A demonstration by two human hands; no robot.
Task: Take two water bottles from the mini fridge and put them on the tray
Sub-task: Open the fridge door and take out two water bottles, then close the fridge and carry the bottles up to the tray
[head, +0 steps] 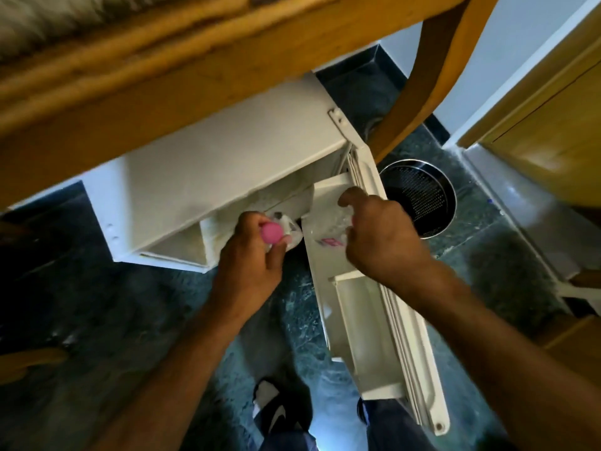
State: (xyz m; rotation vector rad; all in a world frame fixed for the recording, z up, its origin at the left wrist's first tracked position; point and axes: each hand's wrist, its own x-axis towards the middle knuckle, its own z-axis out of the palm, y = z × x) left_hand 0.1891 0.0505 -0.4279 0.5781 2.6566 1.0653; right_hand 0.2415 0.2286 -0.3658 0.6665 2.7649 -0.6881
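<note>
Centrally in the frame, the left hand (250,255) is curled tight around the neck of a clear water bottle (286,231) with a pink cap (271,232), just in front of the open white mini fridge (208,164). Right of it, the right hand (380,236) closes over a second bottle (328,234) standing in the upper shelf of the fridge door (364,320), which swings toward the lower right. Beyond the door, a round metal bin (419,196) sits on the dark floor (97,304).

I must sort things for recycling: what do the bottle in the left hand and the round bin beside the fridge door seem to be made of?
Bottle: clear thin plastic, glossy and crinkled, with an opaque pink cap, probably plastic too. Bin: apparently metal, with a shiny rim and perforated mesh wall.
</note>
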